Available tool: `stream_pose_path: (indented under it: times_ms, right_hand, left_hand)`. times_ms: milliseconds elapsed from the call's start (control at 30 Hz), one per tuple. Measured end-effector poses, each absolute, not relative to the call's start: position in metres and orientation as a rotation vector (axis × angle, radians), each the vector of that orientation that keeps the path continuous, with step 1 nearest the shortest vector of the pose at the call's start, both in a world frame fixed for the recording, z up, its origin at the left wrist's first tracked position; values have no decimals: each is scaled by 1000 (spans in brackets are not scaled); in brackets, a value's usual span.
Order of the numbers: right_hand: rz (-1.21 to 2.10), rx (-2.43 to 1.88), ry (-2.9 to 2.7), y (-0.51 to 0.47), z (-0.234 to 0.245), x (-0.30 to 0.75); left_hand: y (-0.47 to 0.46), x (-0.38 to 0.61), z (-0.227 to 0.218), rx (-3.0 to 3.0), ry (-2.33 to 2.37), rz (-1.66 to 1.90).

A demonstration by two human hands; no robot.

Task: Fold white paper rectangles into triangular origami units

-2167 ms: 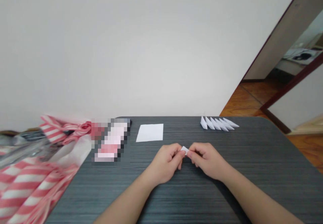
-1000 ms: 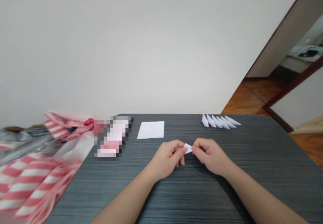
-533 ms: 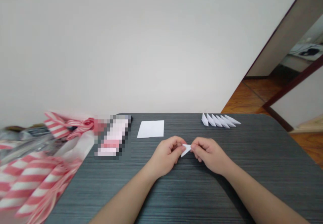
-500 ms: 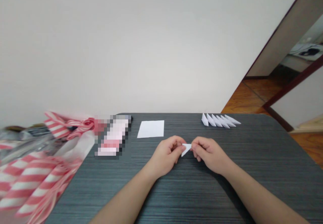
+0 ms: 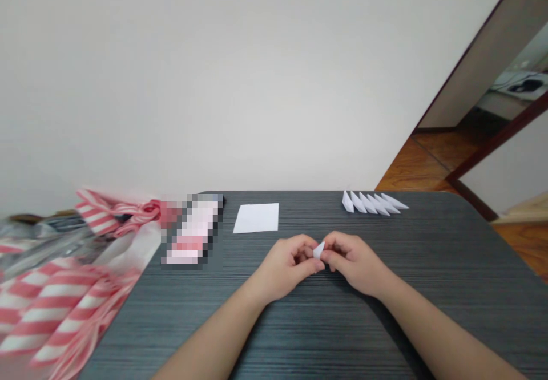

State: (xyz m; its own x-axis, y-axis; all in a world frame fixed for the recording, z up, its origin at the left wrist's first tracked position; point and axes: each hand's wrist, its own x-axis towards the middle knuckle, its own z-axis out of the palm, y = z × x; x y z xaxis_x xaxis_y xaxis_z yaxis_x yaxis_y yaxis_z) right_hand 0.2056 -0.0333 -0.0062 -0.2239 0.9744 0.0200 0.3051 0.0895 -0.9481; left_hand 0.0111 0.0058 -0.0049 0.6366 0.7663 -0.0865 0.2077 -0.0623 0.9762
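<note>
Between my two hands is a small folded piece of white paper [image 5: 318,250], partly covered by the fingers. My left hand [image 5: 293,265] pinches it from the left, the thumb lying along its lower side. From the right, my right hand [image 5: 351,261] grips its other edge between thumb and fingertips. Both hands are just above the dark table. Beyond the left hand lies a flat white paper sheet [image 5: 257,218]. Farther back on the right, several folded white paper pieces [image 5: 371,203] lie in an overlapping row.
A blurred-out phone-like object [image 5: 194,229] rests on the left of the dark wood-grain table [image 5: 317,334]. Red-and-white striped fabric [image 5: 64,294] and plastic bags are heaped beside the table's left edge. A pale wall [image 5: 257,83] rises behind the table.
The folded paper has been turned between my fingers; its point now faces up instead of down. My left thumb has shifted right, below the paper, and the hands are closer together.
</note>
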Motion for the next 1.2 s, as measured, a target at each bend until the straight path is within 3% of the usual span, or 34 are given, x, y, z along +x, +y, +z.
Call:
stream_pose_path:
  times_ms: [867,1200]
  right_hand:
    - [1172,-1247,-1628,-36,-8,204]
    - [1037,-1220,-1702,-37,-11,205]
  left_hand:
    - [5,12,-5,1597,807,604]
    - [5,13,-7,1494,722,659]
